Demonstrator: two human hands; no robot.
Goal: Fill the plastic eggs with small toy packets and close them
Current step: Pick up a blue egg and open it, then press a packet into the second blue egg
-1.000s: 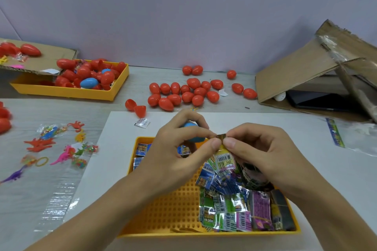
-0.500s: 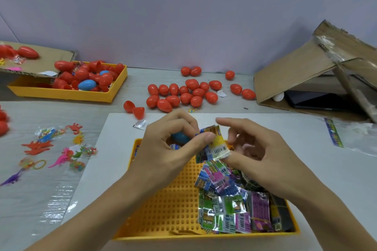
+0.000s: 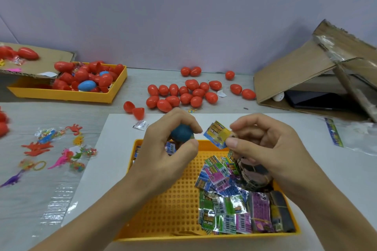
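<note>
Curled round a blue plastic egg (image 3: 182,133), the left hand (image 3: 167,149) grips it with the fingers arched over its top and the thumb lying across its near side, so that only part of the shell shows between them. Whether that egg is open or closed I cannot tell. The left forearm rises from the lower left, with the wrist over the near yellow tray (image 3: 179,206). The right hand (image 3: 265,149) pinches a small toy packet (image 3: 217,134), blue and yellow, by its right edge between thumb and forefinger; the other fingers are loosely bent behind. The packet stands tilted, just beside the egg and apart from it, above the tray's far rim. The right forearm comes up from the lower right across the tray's corner.

Below the hands, the tray's right half holds a heap of toy packets (image 3: 226,206) in green, pink and blue, with banded bundles (image 3: 263,212) at its right side. The tray stands on a white sheet (image 3: 318,169). Farther back, a cluster of closed red eggs (image 3: 183,93) lies on the table, with two open red halves (image 3: 133,109) nearer the left. A second yellow tray (image 3: 67,96) at far left holds red eggs and one blue egg (image 3: 86,85). Loose rubbery toy figures (image 3: 38,146) lie at left, and a cardboard box (image 3: 306,75) at right.
</note>
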